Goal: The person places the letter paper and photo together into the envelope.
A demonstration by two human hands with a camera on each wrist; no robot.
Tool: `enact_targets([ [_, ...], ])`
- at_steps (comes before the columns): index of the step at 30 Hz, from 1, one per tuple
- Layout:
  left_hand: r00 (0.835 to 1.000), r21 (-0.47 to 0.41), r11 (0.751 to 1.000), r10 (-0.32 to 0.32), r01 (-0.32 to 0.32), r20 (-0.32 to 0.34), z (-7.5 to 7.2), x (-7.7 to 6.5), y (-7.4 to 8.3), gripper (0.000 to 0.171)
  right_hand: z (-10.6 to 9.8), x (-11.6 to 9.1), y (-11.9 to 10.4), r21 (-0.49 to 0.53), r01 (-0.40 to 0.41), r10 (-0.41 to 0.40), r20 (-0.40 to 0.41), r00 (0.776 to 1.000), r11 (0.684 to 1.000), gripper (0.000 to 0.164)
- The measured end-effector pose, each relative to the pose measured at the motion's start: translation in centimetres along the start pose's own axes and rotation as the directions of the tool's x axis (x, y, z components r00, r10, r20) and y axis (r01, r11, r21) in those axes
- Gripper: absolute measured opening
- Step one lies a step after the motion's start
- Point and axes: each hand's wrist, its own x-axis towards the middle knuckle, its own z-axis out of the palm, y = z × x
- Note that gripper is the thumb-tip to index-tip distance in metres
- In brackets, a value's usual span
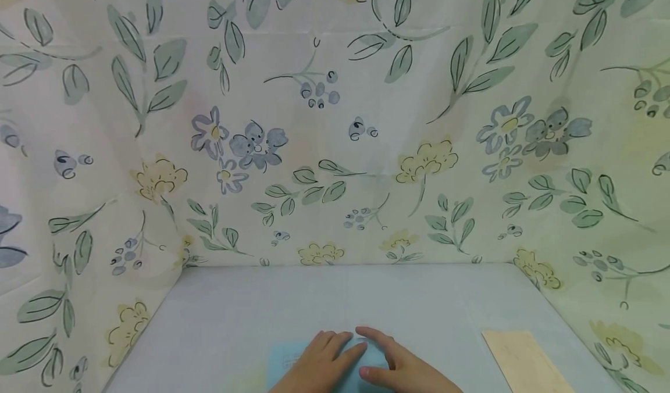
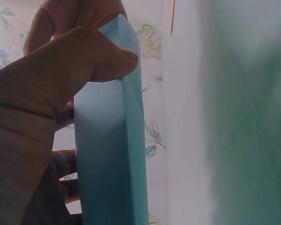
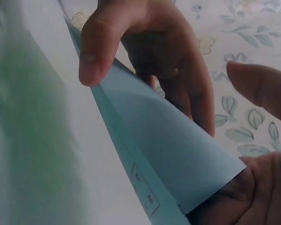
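Note:
A light blue folded paper (image 1: pixel 280 364) lies at the table's near side, with faint print at its left. My left hand (image 1: pixel 324 361) grips it. In the left wrist view the thumb (image 2: pixel 107 56) lies over the blue paper (image 2: pixel 103 154), with fingers behind. My right hand (image 1: pixel 403 364) is at the paper's right part, thumb and index finger spread apart. The right wrist view shows a raised flap (image 3: pixel 173 136) whose corner meets my right hand (image 3: pixel 257 187); the right thumb is off the paper. Beside the fold runs a strip with a printed box (image 3: pixel 147 190).
A tan rectangular sheet (image 1: pixel 523 361) lies on the right of the pale table (image 1: pixel 235 306). Floral cloth (image 1: pixel 335 207) hangs behind the table and along both sides.

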Motion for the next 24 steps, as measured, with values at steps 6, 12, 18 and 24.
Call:
enact_targets([
  [6,0.999,-0.04,0.999,0.004,-0.006,-0.041,-0.1,0.0,0.2,0.094,-0.1,-0.3,0.2,0.189,-0.007,-0.002,0.047,0.999,0.982,0.051],
  [12,0.998,-0.093,0.995,-0.04,0.044,0.046,-0.4,-0.1,0.4,0.094,-0.8,-0.5,-0.3,0.128,0.005,-0.006,0.008,1.0,0.992,0.05],
  [18,0.99,-0.128,0.987,-0.081,0.096,0.113,-0.7,-0.2,0.2,0.093,-2.4,-1.0,-0.8,0.067,0.018,-0.015,-0.045,0.999,0.998,0.049],
  [24,0.987,-0.152,0.981,-0.106,0.123,0.116,-0.7,-0.3,0.1,0.096,-4.0,-1.6,-1.3,0.01,0.08,-0.08,-0.042,0.996,0.997,0.045],
])
